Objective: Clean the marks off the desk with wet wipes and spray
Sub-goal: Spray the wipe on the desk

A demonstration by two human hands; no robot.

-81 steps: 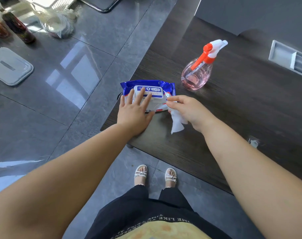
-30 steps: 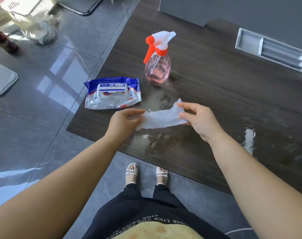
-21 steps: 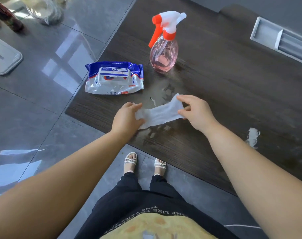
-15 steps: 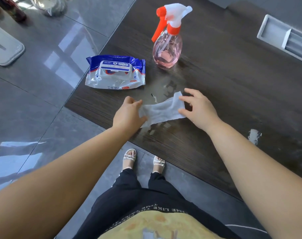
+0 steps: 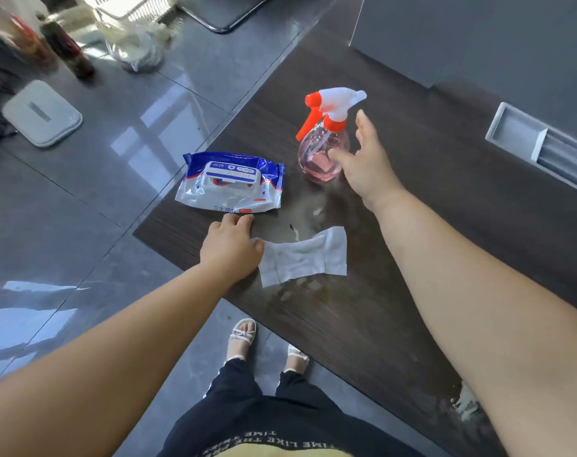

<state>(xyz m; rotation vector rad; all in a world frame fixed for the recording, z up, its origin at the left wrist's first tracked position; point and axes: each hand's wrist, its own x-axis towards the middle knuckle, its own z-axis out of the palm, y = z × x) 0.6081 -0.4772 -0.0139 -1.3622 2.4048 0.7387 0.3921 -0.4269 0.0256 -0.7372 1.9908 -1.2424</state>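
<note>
Dark wood-grain counter (image 5: pixel 445 225) beside a glossy tiled floor carries a wipes pack (image 5: pixel 232 183), a pink spray bottle (image 5: pixel 325 150) and one wipe (image 5: pixel 305 257) spread flat over a wet, smeared patch. Left hand (image 5: pixel 229 249) rests at the wipe's left edge, fingers curled loosely and pinching nothing that I can make out. Right hand (image 5: pixel 367 166) is just beside the bottle with fingers spread apart, not gripping it. Likely risks: a sideways knock could tip the bottle, and the unpinned wipe may bunch; a white mark (image 5: pixel 465 402) near the front edge could be missed
</note>
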